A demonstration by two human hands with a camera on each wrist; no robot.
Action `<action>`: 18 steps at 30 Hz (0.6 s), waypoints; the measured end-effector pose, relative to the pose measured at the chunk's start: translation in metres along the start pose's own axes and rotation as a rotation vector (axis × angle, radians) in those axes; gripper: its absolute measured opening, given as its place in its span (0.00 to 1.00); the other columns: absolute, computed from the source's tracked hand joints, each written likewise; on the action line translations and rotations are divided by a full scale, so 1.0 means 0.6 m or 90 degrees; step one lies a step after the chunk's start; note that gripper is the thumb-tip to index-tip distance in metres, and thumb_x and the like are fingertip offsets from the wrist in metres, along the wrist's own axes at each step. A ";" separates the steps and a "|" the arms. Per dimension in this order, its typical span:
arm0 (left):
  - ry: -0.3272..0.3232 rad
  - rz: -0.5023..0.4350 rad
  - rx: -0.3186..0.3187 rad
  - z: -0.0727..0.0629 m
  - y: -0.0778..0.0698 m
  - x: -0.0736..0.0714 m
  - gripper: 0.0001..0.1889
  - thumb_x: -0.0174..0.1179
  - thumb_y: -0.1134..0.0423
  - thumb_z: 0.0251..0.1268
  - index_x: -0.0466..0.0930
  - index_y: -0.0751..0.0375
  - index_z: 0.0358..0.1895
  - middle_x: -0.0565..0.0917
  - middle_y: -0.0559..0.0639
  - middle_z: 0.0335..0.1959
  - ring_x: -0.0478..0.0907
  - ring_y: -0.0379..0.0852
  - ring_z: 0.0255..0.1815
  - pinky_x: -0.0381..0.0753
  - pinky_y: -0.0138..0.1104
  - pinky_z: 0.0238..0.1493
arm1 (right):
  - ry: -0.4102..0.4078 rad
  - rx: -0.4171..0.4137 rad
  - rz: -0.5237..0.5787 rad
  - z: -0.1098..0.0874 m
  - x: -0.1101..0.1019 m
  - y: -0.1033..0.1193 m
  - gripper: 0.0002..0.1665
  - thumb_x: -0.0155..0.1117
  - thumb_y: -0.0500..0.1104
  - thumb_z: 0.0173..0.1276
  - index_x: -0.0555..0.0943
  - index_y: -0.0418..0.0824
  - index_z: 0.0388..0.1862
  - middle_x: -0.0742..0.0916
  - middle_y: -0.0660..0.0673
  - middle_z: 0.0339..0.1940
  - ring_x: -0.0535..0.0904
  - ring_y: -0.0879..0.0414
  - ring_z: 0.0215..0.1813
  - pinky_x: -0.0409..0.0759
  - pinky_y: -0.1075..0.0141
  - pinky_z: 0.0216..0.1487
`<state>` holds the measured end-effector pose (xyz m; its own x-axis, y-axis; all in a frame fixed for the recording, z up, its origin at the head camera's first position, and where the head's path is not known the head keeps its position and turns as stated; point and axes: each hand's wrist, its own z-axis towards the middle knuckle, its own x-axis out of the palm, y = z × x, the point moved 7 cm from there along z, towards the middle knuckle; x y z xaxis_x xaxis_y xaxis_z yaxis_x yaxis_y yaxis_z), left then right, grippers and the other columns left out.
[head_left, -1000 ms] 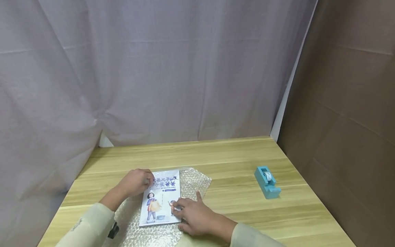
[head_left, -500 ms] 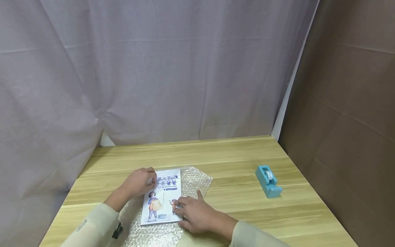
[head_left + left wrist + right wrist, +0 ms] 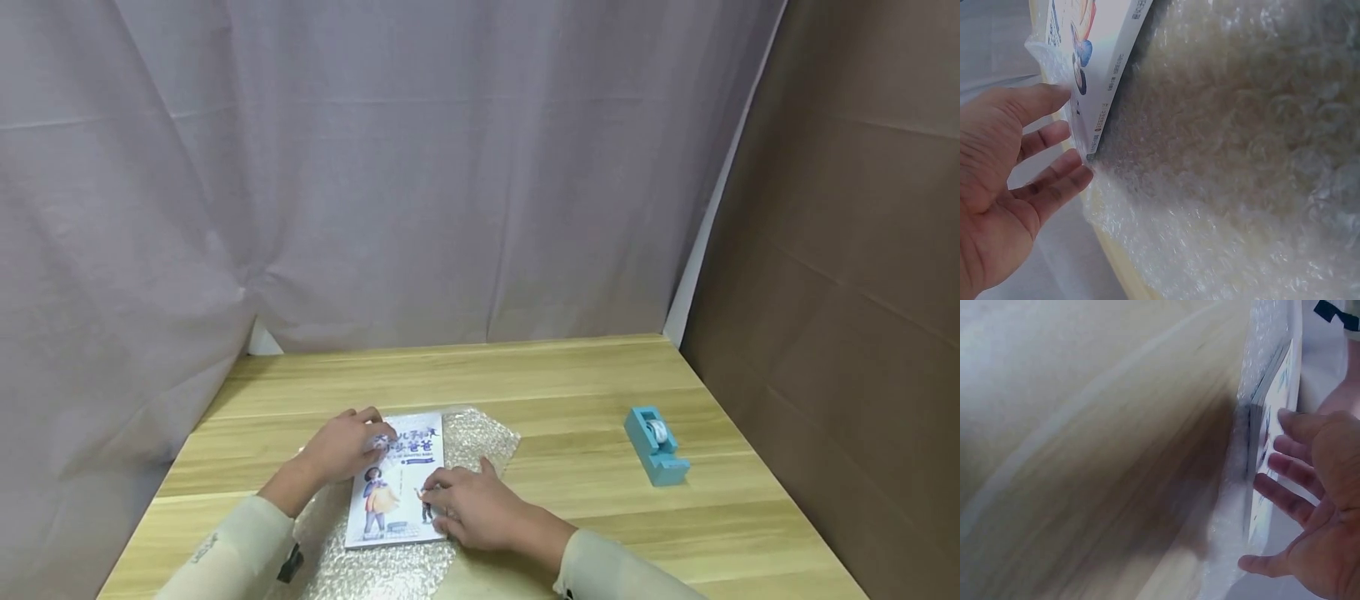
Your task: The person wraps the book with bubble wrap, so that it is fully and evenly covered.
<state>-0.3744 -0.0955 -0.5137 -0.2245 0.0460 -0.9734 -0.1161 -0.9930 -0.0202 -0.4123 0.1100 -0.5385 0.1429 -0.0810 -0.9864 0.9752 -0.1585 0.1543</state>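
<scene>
A white paperback book (image 3: 408,512) with a drawn woman and child on its cover lies face up on a sheet of bubble wrap (image 3: 480,437). At the book's far left corner is my left hand (image 3: 345,450), its thumb and fingers relaxed. In the left wrist view, the fingertips of this hand (image 3: 1016,162) touch the book's edge and the bubble wrap there. My right hand (image 3: 476,508) rests on the near right part of the cover. The right wrist view shows its fingers (image 3: 1285,494) spread and lightly bent over the book (image 3: 1263,437).
A blue tape dispenser (image 3: 656,446) with a roll of tape stands on the right of the wooden table (image 3: 570,375). Grey cloth (image 3: 450,183) hangs behind the table, and a brown cloth panel (image 3: 840,250) borders its right side.
My left hand has shifted slightly right, further over the book's far left corner. The right hand stays on the cover. The whole head view has drifted slightly.
</scene>
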 end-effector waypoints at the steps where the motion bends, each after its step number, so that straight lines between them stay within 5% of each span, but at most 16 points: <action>1: 0.002 0.003 -0.003 0.000 -0.001 0.001 0.14 0.75 0.61 0.70 0.91 0.48 0.57 0.88 0.49 0.52 0.85 0.45 0.39 0.88 0.51 0.58 | -0.007 0.001 -0.003 0.003 0.001 -0.001 0.24 0.68 0.57 0.81 0.85 0.58 0.73 0.83 0.57 0.75 0.81 0.54 0.76 0.74 0.21 0.74; 9: -0.002 0.012 -0.018 -0.003 -0.006 0.004 0.15 0.77 0.62 0.68 0.92 0.48 0.55 0.87 0.49 0.50 0.82 0.46 0.37 0.88 0.47 0.50 | -0.045 -0.016 -0.066 0.037 0.013 -0.016 0.33 0.60 0.65 0.84 0.77 0.54 0.81 0.71 0.50 0.89 0.67 0.48 0.89 0.74 0.25 0.76; 18: 0.013 0.025 -0.053 0.003 -0.002 0.009 0.14 0.78 0.62 0.66 0.93 0.46 0.53 0.85 0.45 0.46 0.80 0.45 0.37 0.89 0.44 0.44 | 0.008 -0.006 -0.071 0.064 0.038 -0.030 0.42 0.48 0.73 0.85 0.67 0.56 0.89 0.64 0.55 0.93 0.60 0.51 0.92 0.63 0.18 0.79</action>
<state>-0.3774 -0.0939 -0.5183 -0.2070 0.0049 -0.9783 -0.0258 -0.9997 0.0005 -0.4334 0.0733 -0.5616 0.0350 -0.0510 -0.9981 0.9869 -0.1559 0.0426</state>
